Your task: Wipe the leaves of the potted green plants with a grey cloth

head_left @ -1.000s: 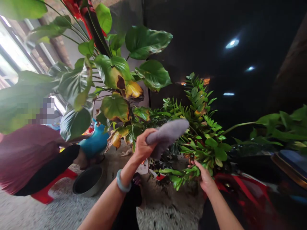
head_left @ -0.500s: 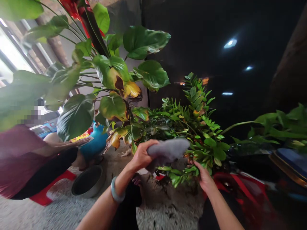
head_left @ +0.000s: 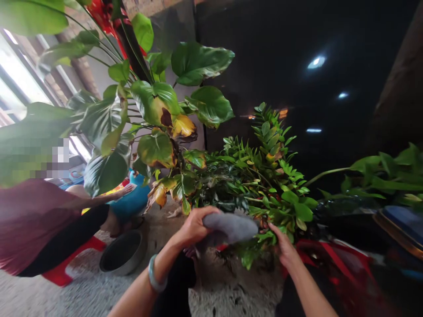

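My left hand (head_left: 195,226), with a pale bangle on its wrist, is closed round a grey cloth (head_left: 233,227) that stretches to the right over the lower leaves. Low on the right of a bushy green plant (head_left: 261,171), my right hand (head_left: 283,242) has its fingers bent in at a stem (head_left: 263,223) with brownish bits on it. The cloth's free end lies close to that stem; whether they touch I cannot tell. Part of the right hand's grip is hidden by leaves and blur.
A tall broad-leaved plant (head_left: 157,154) with yellowing leaves rises at the left. Beyond it a person (head_left: 42,220) sits on a red stool (head_left: 77,257), one hand by a blue container (head_left: 132,198). A dark basin (head_left: 122,255) stands on the floor. Red-framed things lie at right.
My left hand has moved slightly down with the cloth, whose free end has dropped. The leafy stem below has swung down a little. My right hand stays near the same place.
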Demonstrator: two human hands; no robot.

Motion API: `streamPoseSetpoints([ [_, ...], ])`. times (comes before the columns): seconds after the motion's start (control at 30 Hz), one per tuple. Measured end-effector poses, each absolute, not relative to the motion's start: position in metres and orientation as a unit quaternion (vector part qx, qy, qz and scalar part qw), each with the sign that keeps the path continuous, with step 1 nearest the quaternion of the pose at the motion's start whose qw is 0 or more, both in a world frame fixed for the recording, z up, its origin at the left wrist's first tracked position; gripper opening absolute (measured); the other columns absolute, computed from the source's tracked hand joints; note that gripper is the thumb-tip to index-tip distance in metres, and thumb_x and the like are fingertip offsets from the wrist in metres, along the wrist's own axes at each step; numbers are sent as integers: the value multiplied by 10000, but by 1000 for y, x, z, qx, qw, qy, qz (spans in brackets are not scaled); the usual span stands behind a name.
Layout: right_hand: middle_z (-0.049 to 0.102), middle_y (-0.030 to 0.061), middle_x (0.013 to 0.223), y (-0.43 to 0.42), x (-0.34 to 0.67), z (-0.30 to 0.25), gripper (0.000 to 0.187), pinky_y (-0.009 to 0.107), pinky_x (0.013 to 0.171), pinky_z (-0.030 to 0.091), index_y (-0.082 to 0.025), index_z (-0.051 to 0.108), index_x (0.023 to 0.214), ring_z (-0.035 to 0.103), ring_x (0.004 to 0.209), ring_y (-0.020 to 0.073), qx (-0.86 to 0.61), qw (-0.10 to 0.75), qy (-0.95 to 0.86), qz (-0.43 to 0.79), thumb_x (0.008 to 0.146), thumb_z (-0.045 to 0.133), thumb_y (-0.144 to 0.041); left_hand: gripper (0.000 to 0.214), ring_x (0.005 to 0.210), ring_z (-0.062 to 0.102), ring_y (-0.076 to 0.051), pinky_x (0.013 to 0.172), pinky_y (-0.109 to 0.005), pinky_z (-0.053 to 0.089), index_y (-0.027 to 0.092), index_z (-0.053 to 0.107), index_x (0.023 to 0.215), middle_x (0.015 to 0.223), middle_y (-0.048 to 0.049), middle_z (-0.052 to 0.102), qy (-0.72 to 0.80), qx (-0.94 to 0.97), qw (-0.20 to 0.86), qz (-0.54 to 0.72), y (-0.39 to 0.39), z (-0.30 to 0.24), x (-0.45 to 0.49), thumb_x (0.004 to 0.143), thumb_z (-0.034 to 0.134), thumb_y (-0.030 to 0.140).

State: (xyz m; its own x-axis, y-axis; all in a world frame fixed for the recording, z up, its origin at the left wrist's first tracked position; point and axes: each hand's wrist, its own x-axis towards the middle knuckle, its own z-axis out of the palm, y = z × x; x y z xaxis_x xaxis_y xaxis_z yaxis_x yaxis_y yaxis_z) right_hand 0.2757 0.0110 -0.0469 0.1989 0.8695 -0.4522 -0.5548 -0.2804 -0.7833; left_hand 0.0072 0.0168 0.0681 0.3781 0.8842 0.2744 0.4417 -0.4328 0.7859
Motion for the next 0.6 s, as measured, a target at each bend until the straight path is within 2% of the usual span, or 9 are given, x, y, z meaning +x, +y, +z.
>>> streamPoseSetpoints([
  [0.1,669,-9,513,12,273,-44,327,270,365,418,-209,670,657,580,417,176,-524,576,-145,610,454,828,-409,298,835,644,-200,767,-273,495,178,687,917,899,-22,716,474,685,228,504,37,94,6,636,644,269],
  [0.17,655,-11,495,13,273,-44,318,273,356,415,-208,666,649,581,417,181,-536,571,-148,605,467,823,-417,309,842,639,-202,772,-279,492,172,678,919,906,-26,709,498,644,190,549,48,94,6,639,648,299],
  [0.23,662,-7,509,12,273,-43,319,277,362,417,-206,672,661,592,439,190,-544,568,-151,599,474,823,-416,309,800,641,-201,721,-272,491,165,679,915,881,-28,709,519,653,204,512,49,77,6,626,614,255],
  [0.3,687,-1,553,12,274,-44,337,282,385,428,-203,684,702,611,479,199,-547,570,-153,594,477,824,-413,336,757,647,-203,674,-263,484,166,692,889,837,-24,715,513,713,250,407,37,53,6,579,563,174],
  [0.37,692,1,564,11,275,-44,361,282,406,433,-194,687,722,619,495,201,-550,573,-154,588,475,824,-419,367,759,654,-209,678,-261,482,173,704,853,815,-19,721,474,778,287,298,20,37,5,534,529,124],
  [0.43,677,1,539,10,276,-45,370,277,412,433,-182,677,700,609,476,193,-548,575,-157,587,466,825,-429,338,757,654,-205,690,-258,483,174,705,827,803,-19,723,443,802,302,264,6,36,2,543,528,126],
  [0.53,659,-8,517,10,274,-46,367,272,401,429,-180,663,673,590,442,180,-538,578,-156,593,447,828,-418,273,746,645,-192,684,-254,487,170,696,844,814,-22,718,472,751,267,376,4,65,-6,609,560,196],
  [0.6,661,-17,532,11,272,-45,363,272,387,422,-187,663,683,587,436,179,-537,581,-152,592,447,825,-409,274,770,639,-195,706,-262,488,170,685,873,831,-21,711,513,678,188,492,16,89,-14,630,596,261],
])
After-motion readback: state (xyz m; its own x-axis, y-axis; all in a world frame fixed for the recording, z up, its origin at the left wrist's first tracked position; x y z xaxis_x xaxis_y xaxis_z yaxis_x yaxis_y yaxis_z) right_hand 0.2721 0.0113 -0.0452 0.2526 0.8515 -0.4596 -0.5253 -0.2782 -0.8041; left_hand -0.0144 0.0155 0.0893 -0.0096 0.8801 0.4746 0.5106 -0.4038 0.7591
